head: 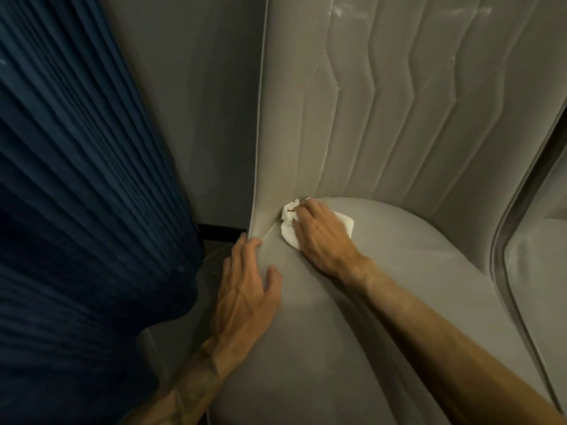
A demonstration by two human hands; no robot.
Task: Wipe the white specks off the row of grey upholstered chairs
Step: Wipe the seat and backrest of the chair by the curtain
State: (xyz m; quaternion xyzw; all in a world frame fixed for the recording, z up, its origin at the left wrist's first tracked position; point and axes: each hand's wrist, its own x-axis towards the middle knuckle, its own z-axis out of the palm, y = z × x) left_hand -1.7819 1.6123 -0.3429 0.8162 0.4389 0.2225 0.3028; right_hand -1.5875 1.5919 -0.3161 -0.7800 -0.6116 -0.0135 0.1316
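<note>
Cloth bunched under the right hand, pushed into the crease of a grey chair.

Right fingers curl over the white cloth and clamp it where seat meets back, at the chair's left corner; a flap of cloth shows past the knuckles. The left hand clasps the seat's left edge just beside it, thumb on top, fingers down the side, tips at the foot of the back's piped rim. The seat is smooth, rounded, matt grey fabric. The back is stitched in tall zigzag channels, with a few pale marks along the seams high up. A second chair in the same grey stands close on the right, with a dark gap between. On the left a pleated dark blue curtain hangs before a plain grey wall, with dark skirting at its foot.
</note>
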